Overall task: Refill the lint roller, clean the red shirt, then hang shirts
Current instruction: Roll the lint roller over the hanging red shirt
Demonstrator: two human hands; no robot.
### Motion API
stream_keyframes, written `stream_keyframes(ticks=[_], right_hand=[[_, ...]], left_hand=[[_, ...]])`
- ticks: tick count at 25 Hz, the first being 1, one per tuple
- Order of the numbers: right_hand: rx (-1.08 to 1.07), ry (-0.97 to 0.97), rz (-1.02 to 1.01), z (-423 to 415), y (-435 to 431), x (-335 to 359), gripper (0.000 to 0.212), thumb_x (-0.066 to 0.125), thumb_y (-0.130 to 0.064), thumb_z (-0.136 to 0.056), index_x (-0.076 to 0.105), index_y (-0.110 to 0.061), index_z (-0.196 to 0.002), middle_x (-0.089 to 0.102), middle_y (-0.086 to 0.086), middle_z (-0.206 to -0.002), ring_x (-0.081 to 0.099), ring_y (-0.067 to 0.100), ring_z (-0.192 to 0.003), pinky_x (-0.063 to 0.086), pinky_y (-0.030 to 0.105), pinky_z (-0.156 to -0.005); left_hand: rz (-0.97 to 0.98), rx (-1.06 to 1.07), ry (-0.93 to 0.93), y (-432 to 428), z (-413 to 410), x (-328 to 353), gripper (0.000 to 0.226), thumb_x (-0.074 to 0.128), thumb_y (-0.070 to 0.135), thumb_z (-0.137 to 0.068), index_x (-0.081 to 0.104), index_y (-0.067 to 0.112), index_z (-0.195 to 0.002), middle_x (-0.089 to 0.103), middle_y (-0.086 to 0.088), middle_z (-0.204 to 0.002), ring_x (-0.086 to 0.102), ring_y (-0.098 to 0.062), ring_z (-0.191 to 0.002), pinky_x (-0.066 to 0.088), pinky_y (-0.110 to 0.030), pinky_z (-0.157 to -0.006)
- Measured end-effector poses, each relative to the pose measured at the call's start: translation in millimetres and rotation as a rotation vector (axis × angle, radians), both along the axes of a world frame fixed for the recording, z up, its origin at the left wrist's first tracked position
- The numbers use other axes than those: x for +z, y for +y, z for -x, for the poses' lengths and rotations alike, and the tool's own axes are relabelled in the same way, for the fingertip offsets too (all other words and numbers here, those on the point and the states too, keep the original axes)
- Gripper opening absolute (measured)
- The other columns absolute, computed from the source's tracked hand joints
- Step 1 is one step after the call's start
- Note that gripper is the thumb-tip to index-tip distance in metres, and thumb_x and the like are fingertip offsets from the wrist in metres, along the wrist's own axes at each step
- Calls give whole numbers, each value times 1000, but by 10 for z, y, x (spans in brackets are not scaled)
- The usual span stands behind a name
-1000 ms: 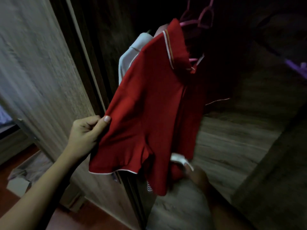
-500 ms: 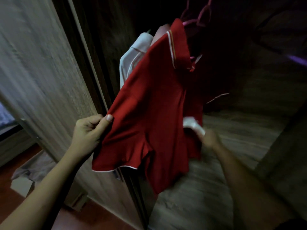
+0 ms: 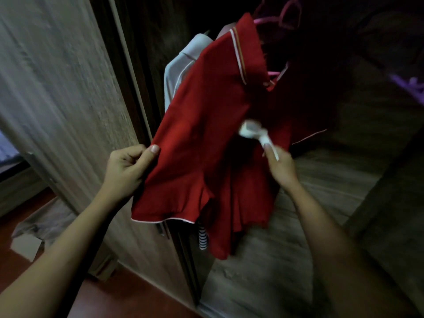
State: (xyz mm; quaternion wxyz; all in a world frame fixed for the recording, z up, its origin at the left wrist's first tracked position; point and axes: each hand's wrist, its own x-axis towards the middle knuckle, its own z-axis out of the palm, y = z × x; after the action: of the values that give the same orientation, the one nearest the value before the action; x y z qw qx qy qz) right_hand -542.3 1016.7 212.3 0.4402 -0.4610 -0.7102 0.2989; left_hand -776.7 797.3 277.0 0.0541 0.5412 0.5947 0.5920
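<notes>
A red polo shirt point(image 3: 206, 138) with white trim hangs on a pink hanger point(image 3: 273, 19) inside a dark wardrobe. My left hand point(image 3: 128, 171) pinches its left sleeve edge and pulls the cloth out taut. My right hand point(image 3: 278, 166) grips the handle of a white lint roller point(image 3: 252, 131), whose head lies against the shirt's front near the middle. A white shirt point(image 3: 181, 72) hangs just behind the red one.
The wooden wardrobe door point(image 3: 57, 99) stands open on the left. A striped garment point(image 3: 203, 239) shows below the red hem. A purple hanger point(image 3: 408, 86) is at the right edge. An open cardboard box point(image 3: 34, 235) sits on the reddish floor at lower left.
My right hand has carried the lint roller upward over the shirt's front, from near the hem to the middle. My left hand keeps its hold on the sleeve.
</notes>
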Motion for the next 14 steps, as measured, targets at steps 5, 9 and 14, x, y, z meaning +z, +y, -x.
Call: stream_keyframes(ticks=[5,9,14], right_hand=[[14,103,-105,108,-65,46,30,46,-30,-96,55,-11,-76,52,2,-66,46,14,-58,29,31,-55],[116,-226,241,128,-300,-1327,30,50,-30,-94,64,-7,-83,66,19,-81,64,29,-79,43,37,-68],[72,-292,344,4,-570,-1634,35,50,-34,-93,66,-3,-97,69,21,-100,65,34,-98,45,36,-78]], left_hand=[[15,-8,0,-6,1,-11,42,53,20,-89,40,17,-49,31,10,-43,27,2,-41,20,-13,-40],[20,-20,-9,-2,19,-21,42,52,16,-90,39,7,-51,31,11,-43,26,2,-41,19,-14,-40],[20,-31,-17,7,14,-11,42,52,18,-88,41,4,-51,29,9,-45,25,2,-42,19,-14,-41]])
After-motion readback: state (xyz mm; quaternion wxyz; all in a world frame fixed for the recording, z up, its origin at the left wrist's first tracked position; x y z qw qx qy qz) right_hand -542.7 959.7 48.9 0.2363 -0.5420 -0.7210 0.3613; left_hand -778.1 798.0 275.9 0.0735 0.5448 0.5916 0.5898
